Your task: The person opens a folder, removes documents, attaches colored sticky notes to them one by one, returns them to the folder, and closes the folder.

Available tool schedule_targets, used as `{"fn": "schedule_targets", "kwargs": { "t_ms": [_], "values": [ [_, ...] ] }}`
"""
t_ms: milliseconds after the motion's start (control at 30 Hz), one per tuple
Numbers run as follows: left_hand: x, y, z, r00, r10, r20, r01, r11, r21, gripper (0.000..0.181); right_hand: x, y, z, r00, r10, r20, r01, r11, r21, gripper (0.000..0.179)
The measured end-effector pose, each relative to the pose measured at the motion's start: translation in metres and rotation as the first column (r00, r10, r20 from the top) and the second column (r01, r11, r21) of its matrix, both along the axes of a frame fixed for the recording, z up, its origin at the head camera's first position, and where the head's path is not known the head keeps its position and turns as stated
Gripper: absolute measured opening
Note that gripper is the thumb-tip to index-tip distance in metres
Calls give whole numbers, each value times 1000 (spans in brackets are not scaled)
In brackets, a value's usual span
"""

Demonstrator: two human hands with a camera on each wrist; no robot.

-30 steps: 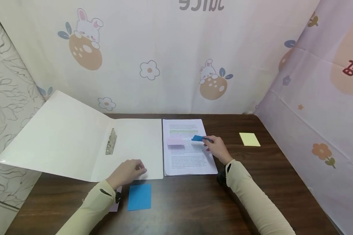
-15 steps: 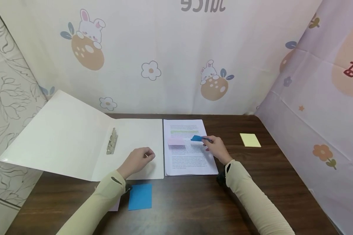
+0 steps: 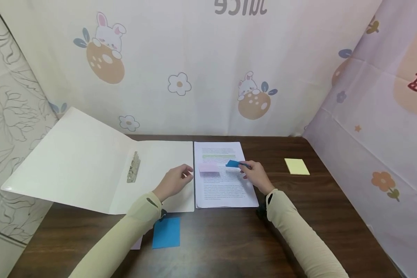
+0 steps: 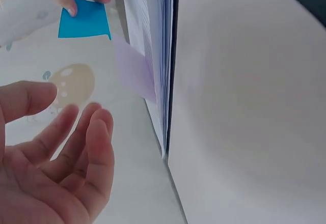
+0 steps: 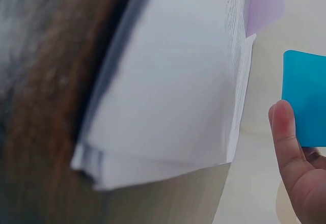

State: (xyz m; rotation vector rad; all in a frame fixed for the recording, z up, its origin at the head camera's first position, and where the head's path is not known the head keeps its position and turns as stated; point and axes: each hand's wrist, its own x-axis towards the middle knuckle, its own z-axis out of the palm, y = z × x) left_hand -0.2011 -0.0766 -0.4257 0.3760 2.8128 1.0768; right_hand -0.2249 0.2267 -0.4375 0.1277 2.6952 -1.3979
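My right hand (image 3: 257, 176) pinches a blue sticky note (image 3: 233, 163) above a stack of printed pages (image 3: 226, 193). In the right wrist view the thumb lies along the edge of that blue sheet (image 5: 308, 91). A lilac sticky note (image 3: 208, 167) stands out from the top page, below a line of green highlighting. My left hand (image 3: 173, 181) hovers over the right side of an open white binder (image 3: 73, 162), close to the pages. Its fingers are loosely bent, and the left wrist view shows a gap between thumb and fingers (image 4: 99, 142) with nothing in it.
The binder's metal clip (image 3: 133, 168) sits near its spine, and the left cover tilts up. A blue sticky pad (image 3: 166, 233) and a partly hidden lilac pad (image 3: 137, 244) lie in front. A yellow pad (image 3: 297, 166) is at right. A printed curtain (image 3: 208, 104) hangs behind the table.
My left hand has moved from the binder's front edge up and to the right, toward the pages. The right hand keeps its hold on the blue sticky note, almost still.
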Motion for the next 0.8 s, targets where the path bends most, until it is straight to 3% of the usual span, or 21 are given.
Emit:
{"fn": "schedule_targets", "kwargs": {
  "t_ms": [467, 800],
  "values": [
    [-18, 27, -3, 999, -46, -6, 46, 999, 22, 30, -1, 1, 0, 1000, 4, -4, -4, 1000, -10, 37],
    [-21, 41, -11, 996, -86, 17, 86, 996, 19, 36, -2, 5, -5, 999, 32, -12, -32, 999, -27, 36]
  ]
}}
